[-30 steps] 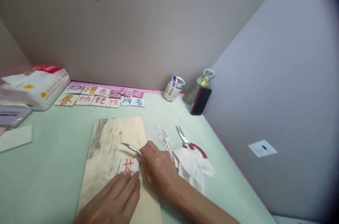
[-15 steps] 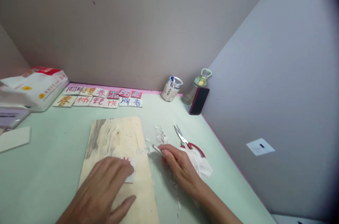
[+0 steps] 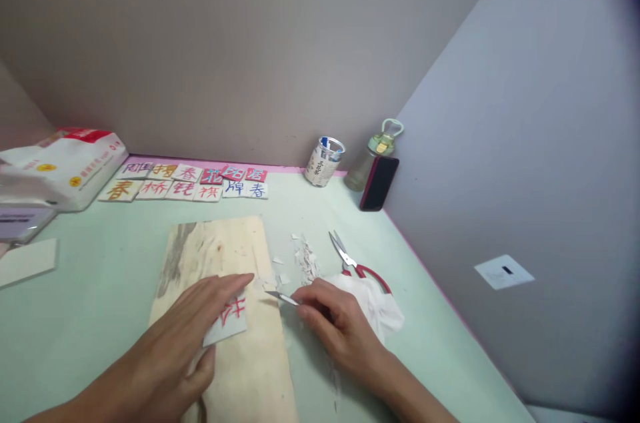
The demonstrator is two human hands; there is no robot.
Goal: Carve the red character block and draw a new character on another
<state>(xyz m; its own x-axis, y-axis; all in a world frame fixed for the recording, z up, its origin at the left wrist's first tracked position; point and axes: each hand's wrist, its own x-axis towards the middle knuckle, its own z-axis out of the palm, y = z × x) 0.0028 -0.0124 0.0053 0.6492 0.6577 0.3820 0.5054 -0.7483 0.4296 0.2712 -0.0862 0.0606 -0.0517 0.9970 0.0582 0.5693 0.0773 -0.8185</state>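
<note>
From where I stand, the person's left hand (image 3: 165,333) is laid over a small white card (image 3: 231,331) marked with red strokes, its fingers stretched across the card's upper left part and its thumb apart from them, lower down. I can't tell whether that grip pinches the card or merely rests on it. The card sits over the middle of a pale wooden board (image 3: 257,379), turned at a slant, with part of it hidden by the hand.

The right hand (image 3: 345,323) has its grip closed, thumb and fingers pinching a slim silver craft knife (image 3: 284,298). The blade points left, over the board's right edge, near the card but apart from it.

Just right of the board, paper shavings (image 3: 307,264) are strewn on the pale green worktop (image 3: 107,263). Beyond the right hand lies a crumpled white tissue (image 3: 385,309), beside red-handled scissors (image 3: 353,263) with parted blades. Toward the back wall, two rows of lettered cards (image 3: 119,191) are set out.
</note>
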